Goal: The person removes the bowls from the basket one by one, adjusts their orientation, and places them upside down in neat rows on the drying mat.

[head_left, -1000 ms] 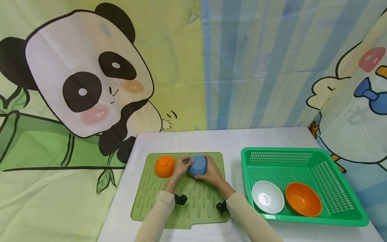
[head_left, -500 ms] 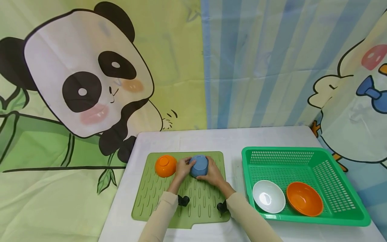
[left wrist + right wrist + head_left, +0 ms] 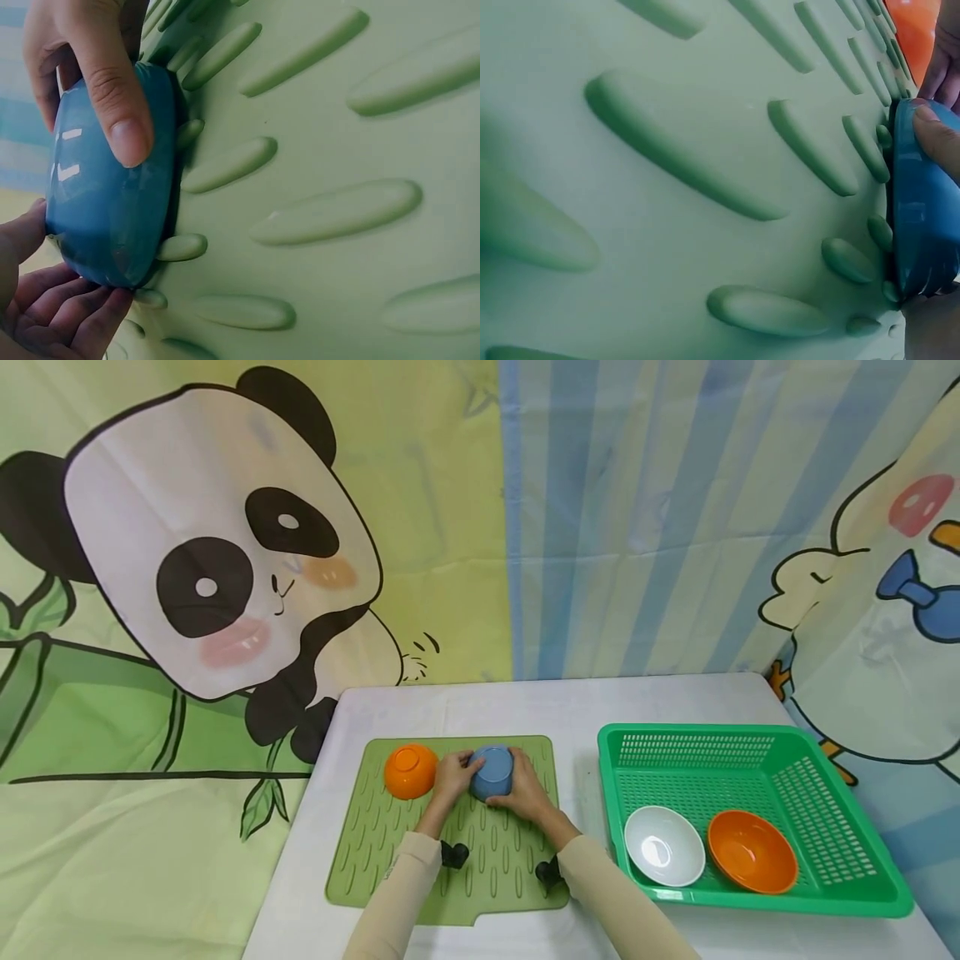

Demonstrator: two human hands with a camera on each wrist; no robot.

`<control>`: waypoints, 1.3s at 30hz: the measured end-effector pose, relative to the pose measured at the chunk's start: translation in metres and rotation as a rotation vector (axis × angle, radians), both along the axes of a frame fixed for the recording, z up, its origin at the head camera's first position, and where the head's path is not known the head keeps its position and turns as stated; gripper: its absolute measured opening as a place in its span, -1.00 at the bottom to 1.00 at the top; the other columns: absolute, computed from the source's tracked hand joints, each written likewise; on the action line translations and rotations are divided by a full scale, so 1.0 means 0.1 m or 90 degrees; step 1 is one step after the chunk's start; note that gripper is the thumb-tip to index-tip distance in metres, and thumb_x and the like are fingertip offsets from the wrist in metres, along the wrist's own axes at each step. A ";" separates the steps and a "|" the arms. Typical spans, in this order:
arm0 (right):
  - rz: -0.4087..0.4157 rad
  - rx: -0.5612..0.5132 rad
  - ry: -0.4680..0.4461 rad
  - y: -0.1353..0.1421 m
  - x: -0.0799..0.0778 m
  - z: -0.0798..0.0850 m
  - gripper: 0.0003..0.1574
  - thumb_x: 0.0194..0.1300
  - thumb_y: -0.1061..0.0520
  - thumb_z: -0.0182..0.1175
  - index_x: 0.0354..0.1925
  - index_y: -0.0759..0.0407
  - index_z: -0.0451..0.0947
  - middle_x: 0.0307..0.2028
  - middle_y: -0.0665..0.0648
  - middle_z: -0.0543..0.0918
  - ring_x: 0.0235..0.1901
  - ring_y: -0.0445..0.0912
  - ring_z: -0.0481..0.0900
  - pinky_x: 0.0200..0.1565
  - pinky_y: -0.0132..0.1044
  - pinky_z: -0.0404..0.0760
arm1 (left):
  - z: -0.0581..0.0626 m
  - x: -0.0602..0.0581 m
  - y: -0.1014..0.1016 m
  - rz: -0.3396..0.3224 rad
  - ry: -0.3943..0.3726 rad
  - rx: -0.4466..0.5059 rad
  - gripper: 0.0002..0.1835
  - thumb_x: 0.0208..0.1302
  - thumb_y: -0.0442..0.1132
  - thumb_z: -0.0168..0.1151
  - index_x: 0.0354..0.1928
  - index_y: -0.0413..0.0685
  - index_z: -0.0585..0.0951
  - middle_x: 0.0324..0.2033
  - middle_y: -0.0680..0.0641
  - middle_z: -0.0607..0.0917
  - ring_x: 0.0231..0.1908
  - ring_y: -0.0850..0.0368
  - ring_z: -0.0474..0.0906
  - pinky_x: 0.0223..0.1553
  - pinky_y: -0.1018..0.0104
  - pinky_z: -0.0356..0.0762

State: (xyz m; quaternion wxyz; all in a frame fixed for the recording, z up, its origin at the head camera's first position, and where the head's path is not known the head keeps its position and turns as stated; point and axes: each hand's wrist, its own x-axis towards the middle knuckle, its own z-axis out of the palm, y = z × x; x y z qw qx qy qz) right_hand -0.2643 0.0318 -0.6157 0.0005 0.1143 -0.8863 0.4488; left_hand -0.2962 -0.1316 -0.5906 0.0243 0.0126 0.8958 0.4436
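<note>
From the head view, a blue bowl point(image 3: 491, 777) sits base-up on the ridged green mat point(image 3: 517, 881), with an upturned orange bowl point(image 3: 410, 772) to its left. The left hand point(image 3: 452, 779) and right hand point(image 3: 528, 790) grip it from opposite sides.

In the left wrist view, the right hand's thumb lies along the glossy wall; the left hand's fingertips meet the rim. An even squeeze should keep the bowl level.

In the right wrist view, the left hand's thumb presses the wall; the right hand is mostly cut off. Fingertips are best kept from under the rim.
</note>
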 end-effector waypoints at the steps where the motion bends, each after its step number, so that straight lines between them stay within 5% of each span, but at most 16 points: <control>1: 0.001 -0.001 0.001 0.00 0.00 0.00 0.34 -0.12 -0.04 0.50 0.37 0.36 -0.10 0.26 0.40 0.13 0.20 0.25 0.23 0.10 0.11 0.38 | 0.00 0.00 0.00 0.002 0.001 0.001 -0.47 0.22 -0.05 0.23 0.09 -0.31 0.52 -0.04 -0.28 0.60 -0.03 -0.12 0.54 -0.15 0.11 0.58; 10: -0.011 0.046 -0.009 -0.02 0.03 0.07 0.42 -0.13 -0.04 0.50 0.39 0.38 -0.20 0.31 0.46 -0.02 0.24 0.33 0.12 0.09 0.17 0.35 | -0.04 0.04 -0.01 0.032 0.011 0.039 -0.44 0.24 -0.03 0.21 0.12 -0.34 0.49 0.00 -0.28 0.57 0.01 -0.13 0.51 -0.08 0.08 0.55; 15: -0.035 0.071 -0.021 0.03 0.09 0.37 0.42 -0.11 0.01 0.50 0.38 0.43 -0.24 0.32 0.54 -0.11 0.28 0.38 -0.03 0.11 0.22 0.30 | -0.01 0.13 -0.09 0.030 0.034 0.059 -0.44 0.27 -0.06 0.17 0.13 -0.40 0.46 0.04 -0.29 0.54 0.05 -0.17 0.48 -0.03 0.03 0.50; 21: -0.022 0.093 -0.028 0.35 0.30 1.08 0.18 0.01 0.03 0.42 0.35 0.45 -0.04 0.29 0.52 0.05 0.26 0.36 0.05 0.11 0.22 0.29 | 0.09 0.53 -0.48 -0.023 0.055 0.101 -0.47 0.24 -0.14 0.22 0.12 -0.41 0.46 0.04 -0.33 0.53 0.03 -0.19 0.48 -0.02 0.04 0.50; 25: -0.035 0.126 -0.006 0.83 0.53 1.46 -0.07 0.11 0.00 0.33 0.29 0.41 0.19 0.20 0.44 0.30 0.18 0.29 0.26 0.08 0.15 0.37 | 0.04 0.92 -0.92 0.015 0.086 0.119 -0.53 0.19 -0.20 0.27 0.08 -0.35 0.52 -0.02 -0.29 0.58 -0.03 -0.16 0.54 -0.10 0.19 0.56; 27: -0.057 0.130 0.006 1.10 0.65 1.58 -0.18 0.15 0.02 0.30 0.24 0.41 0.27 0.14 0.41 0.40 0.12 0.27 0.36 0.04 0.14 0.41 | 0.01 1.12 -1.14 0.058 0.108 0.093 -0.56 0.17 -0.24 0.29 0.06 -0.34 0.53 -0.05 -0.31 0.59 -0.07 -0.19 0.56 -0.13 0.18 0.57; 32: -0.134 0.174 -0.004 1.73 0.92 1.66 -0.28 0.20 0.05 0.25 0.18 0.46 0.32 0.06 0.44 0.47 -0.01 0.30 0.45 -0.07 0.16 0.48 | -0.09 1.50 -1.53 0.142 0.194 -0.114 -0.51 0.07 -0.26 0.38 0.05 -0.33 0.55 -0.04 -0.34 0.58 -0.14 -0.29 0.56 -0.20 -0.06 0.55; 35: -0.152 0.209 -0.061 1.96 1.04 1.55 -0.20 0.19 -0.04 0.26 0.17 0.50 0.31 0.05 0.50 0.44 -0.01 0.36 0.42 -0.13 0.19 0.50 | -0.19 1.65 -1.68 0.146 0.220 -0.215 -0.41 0.02 -0.24 0.41 0.09 -0.39 0.49 0.07 -0.38 0.48 -0.06 -0.35 0.48 -0.19 -0.14 0.51; 39: -0.123 0.249 -0.149 2.06 1.16 1.28 0.02 0.09 -0.20 0.29 0.15 0.60 0.26 0.05 0.59 0.38 0.02 0.43 0.35 -0.10 0.24 0.46 | -0.34 1.79 -1.79 0.117 0.191 -0.276 -0.31 0.06 -0.19 0.39 0.17 -0.43 0.39 0.19 -0.40 0.33 0.02 -0.38 0.39 -0.25 -0.09 0.54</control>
